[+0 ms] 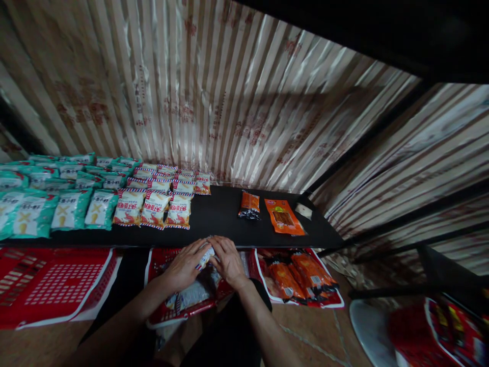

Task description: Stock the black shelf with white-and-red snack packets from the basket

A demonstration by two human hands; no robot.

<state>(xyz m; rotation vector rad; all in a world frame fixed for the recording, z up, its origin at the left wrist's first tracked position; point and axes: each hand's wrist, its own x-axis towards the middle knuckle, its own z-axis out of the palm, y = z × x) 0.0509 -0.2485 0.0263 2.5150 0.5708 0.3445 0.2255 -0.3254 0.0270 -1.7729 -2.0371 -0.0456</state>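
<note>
My left hand (187, 262) and my right hand (228, 259) are together at the front edge of the black shelf (219, 214), both closed around a small white and blue snack packet (205, 256). Below them is a red basket (151, 270) holding clear and white packets (191, 295). On the shelf to the left stand rows of white and red snack packets (155, 208). Farther left are several teal packets (66, 210).
An orange and black packet (249, 205), a flat orange packet (284, 218) and a small white object (303, 210) lie on the shelf's right. Red baskets stand at left (103, 270) and right (263, 280), the right one with orange packets (284, 280). Black bars cross the right side.
</note>
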